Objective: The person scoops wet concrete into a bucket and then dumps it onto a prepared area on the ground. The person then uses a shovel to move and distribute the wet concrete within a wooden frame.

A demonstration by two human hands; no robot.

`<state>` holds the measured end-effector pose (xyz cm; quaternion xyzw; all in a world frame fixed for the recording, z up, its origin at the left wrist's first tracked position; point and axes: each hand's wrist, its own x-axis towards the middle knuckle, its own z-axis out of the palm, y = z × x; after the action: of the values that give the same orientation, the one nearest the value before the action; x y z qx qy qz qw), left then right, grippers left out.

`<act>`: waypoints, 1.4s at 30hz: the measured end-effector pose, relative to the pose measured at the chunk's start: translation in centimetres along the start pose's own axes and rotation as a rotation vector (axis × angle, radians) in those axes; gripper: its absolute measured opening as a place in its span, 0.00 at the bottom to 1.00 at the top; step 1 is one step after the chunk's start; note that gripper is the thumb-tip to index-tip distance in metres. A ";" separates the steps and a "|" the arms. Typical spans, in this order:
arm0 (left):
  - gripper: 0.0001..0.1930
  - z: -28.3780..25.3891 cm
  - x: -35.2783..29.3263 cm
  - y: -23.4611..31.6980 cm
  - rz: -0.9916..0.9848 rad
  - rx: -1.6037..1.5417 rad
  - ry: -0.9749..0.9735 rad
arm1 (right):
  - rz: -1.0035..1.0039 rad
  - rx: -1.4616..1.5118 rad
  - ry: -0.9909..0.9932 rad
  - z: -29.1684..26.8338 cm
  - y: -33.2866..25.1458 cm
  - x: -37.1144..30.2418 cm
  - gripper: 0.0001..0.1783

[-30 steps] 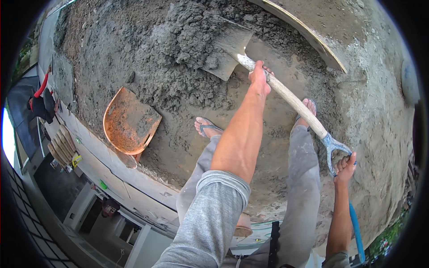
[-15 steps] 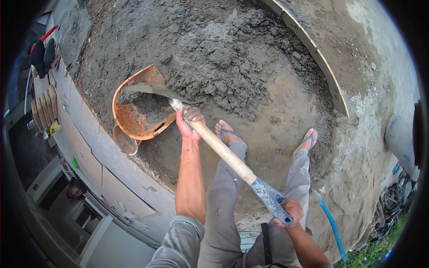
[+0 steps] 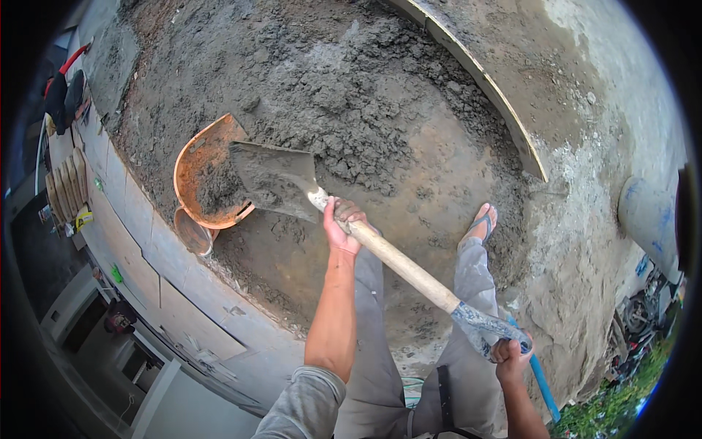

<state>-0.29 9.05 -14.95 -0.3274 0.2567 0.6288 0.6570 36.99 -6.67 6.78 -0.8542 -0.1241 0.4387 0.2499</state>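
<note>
My left hand grips the wooden shaft of a shovel just behind its blade. My right hand holds the grey D-shaped grip at the shaft's end, near my right hip. The shovel's metal blade is smeared with wet grey mortar and lies over the right side of an orange pan. The pan holds a heap of grey mortar. A broad pile of wet mortar spreads over the ground ahead. My feet in sandals stand at the pile's near edge; the right foot shows beside the shaft.
A small round tin sits just below the orange pan. A curved wooden board borders the mortar at upper right. A slab edge runs along the left, with a drop to lower ground. A blue pipe lies at lower right.
The shovel swung from the mortar pile leftward to the orange pan. The blade now lies lower across the pan, and more mortar sits in the pan.
</note>
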 end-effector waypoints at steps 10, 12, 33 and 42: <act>0.13 -18.8 4.7 -43.3 -0.516 0.194 0.729 | 0.244 -0.001 0.420 -24.9 1.4 9.5 0.22; 0.14 -20.8 6.8 -43.8 -0.494 0.199 0.744 | 0.335 -0.007 0.391 -24.7 2.0 11.7 0.21; 0.12 -20.1 20.3 -17.7 -0.100 0.469 0.707 | 0.261 0.236 0.190 0.8 16.1 24.1 0.21; 0.14 -9.2 9.2 -10.8 0.041 0.472 0.575 | 0.212 0.307 0.080 -0.8 10.4 17.1 0.17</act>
<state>11.90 8.18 -26.70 -0.3251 0.5750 0.4477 0.6027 47.59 -8.30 -10.13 -0.8311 0.0450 0.4422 0.3342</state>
